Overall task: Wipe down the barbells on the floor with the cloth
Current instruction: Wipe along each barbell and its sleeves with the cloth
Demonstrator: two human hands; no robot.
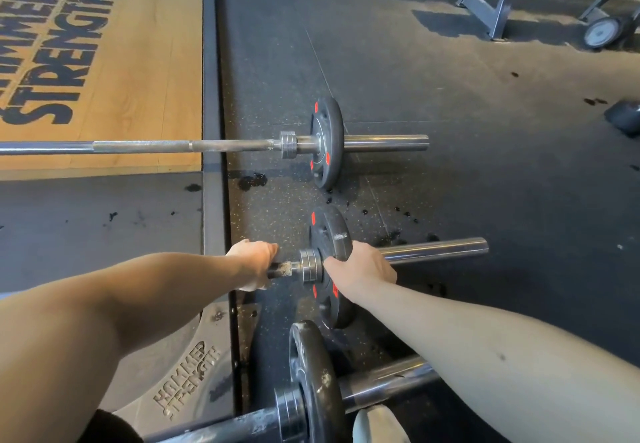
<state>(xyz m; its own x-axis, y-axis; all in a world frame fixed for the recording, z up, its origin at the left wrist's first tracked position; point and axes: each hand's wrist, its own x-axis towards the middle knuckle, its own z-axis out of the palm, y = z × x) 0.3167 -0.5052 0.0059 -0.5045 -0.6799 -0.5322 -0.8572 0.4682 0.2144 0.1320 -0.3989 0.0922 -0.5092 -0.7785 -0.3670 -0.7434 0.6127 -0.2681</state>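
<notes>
Three barbells lie on the gym floor. The far barbell [156, 146] carries a small black plate [327, 142]. On the middle barbell [436, 248] my left hand [254, 264] grips the shaft just left of the collar. My right hand [363, 267] holds the rim of its black plate [330, 234], fingers curled over the edge. The near barbell [384, 380] with a scuffed plate [313, 383] lies at the bottom. A pale bit of fabric [375, 423] shows at the bottom edge; I cannot tell whether it is the cloth.
A wooden lifting platform [138, 61] with black lettering fills the upper left. Dark wet spots [252, 181] dot the rubber floor. A wheeled metal frame [599, 32] stands at the top right, and a dark dumbbell end [625, 118] lies at the right edge.
</notes>
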